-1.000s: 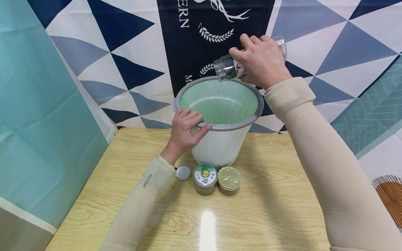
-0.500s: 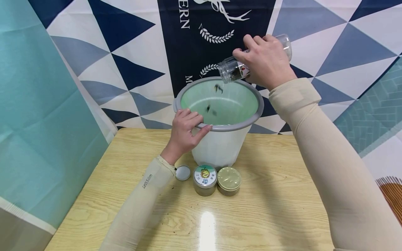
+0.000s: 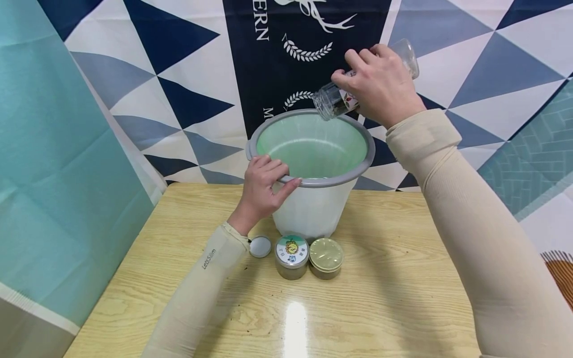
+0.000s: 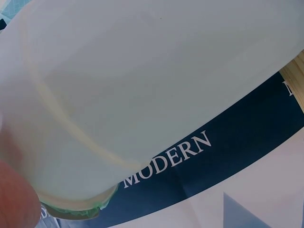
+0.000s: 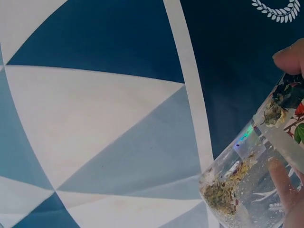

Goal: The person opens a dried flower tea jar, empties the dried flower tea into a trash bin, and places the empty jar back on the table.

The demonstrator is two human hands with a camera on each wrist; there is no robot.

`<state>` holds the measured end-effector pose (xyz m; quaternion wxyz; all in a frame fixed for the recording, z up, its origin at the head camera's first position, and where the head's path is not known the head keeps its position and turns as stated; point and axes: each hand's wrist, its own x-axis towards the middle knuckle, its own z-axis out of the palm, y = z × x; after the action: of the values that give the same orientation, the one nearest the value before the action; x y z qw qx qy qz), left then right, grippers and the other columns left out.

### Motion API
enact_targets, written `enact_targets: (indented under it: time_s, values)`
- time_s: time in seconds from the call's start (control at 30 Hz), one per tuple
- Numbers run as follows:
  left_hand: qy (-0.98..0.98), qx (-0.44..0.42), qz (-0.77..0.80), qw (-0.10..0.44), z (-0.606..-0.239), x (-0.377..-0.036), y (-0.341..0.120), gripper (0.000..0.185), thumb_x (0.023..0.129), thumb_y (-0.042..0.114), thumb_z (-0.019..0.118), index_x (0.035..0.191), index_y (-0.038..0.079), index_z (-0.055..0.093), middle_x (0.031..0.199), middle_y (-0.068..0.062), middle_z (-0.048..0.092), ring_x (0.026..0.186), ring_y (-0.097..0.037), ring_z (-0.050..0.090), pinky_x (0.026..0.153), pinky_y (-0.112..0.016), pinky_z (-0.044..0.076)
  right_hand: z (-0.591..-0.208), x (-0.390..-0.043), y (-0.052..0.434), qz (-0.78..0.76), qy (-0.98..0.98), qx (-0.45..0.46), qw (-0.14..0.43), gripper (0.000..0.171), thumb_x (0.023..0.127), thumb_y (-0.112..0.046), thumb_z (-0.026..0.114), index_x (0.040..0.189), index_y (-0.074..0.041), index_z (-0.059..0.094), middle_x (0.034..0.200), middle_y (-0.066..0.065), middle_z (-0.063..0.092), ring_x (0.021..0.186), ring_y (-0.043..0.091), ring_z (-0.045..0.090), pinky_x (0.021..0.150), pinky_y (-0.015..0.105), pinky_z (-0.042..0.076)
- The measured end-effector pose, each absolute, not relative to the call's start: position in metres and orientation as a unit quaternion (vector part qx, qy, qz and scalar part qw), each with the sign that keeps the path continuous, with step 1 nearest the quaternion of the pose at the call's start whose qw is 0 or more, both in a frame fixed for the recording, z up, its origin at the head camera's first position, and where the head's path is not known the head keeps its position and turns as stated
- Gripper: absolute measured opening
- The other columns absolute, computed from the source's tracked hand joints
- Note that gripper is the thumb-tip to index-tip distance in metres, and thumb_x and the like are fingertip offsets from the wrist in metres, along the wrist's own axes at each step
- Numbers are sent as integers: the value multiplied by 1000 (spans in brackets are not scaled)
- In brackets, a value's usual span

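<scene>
My left hand (image 3: 264, 188) grips the near-left part of the grey rim of a white bucket (image 3: 311, 209) with a green lining inside. Over the bucket's right side, my right hand (image 3: 380, 82) holds a clear jar (image 3: 330, 103) with a flower label. The jar tilts with its open mouth down and left, right above the rim. Dried flower bits (image 5: 223, 197) cling near the jar's base in the right wrist view, and darker ones lie further along. The bucket's wall (image 4: 142, 85) fills much of the left wrist view, with a fingertip (image 4: 16, 199) at its edge. The bucket's bottom is hidden.
In front of the bucket on the wooden table (image 3: 358, 308) stand a round tin (image 3: 292, 252) with a sunflower picture on its lid and a gold-topped tin (image 3: 326, 256). A small white lid (image 3: 260, 246) lies left of them. A patterned cloth (image 3: 179, 99) hangs behind.
My right hand has shifted slightly right and tipped the jar more steeply. Dark dried bits fell from its mouth into the bucket half a second ago. My left hand stays on the rim.
</scene>
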<state>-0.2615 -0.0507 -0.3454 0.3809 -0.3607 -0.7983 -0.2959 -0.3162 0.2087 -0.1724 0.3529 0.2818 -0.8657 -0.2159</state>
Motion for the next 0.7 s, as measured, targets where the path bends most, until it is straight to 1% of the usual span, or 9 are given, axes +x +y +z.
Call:
enact_targets:
  time_s: [0.1,0.27,0.47,0.7]
  values:
    - [-798,-362,-298,379,-345,-261,-51,70,104,70,32,73,13,58,70,0,54,79,-22,47,85,-44,39,-172,-315,208,-229,-860,283,357,46,89,0,78,129,-15,63,122,26,58,111,44,62,110,54,48]
    - [-797,-363,-299,380,-347,-262,-51,71,104,70,31,72,13,58,70,-1,55,79,-22,47,85,-43,39,-172,-313,207,-262,-852,286,352,51,86,5,80,130,-13,63,126,26,59,112,42,62,111,52,47]
    - [-796,-365,-298,379,-348,-262,-51,70,104,70,31,73,14,59,69,-1,55,79,-21,46,85,-43,39,-174,-313,208,-271,-850,286,350,53,84,4,82,130,-13,62,125,26,58,112,42,62,109,51,47]
    - [-795,-366,-296,383,-347,-263,-52,69,105,69,31,73,13,59,71,1,55,79,-21,47,84,-43,40,-175,-315,209,-278,-843,292,357,50,87,12,73,129,-12,61,126,26,57,111,41,62,108,51,47]
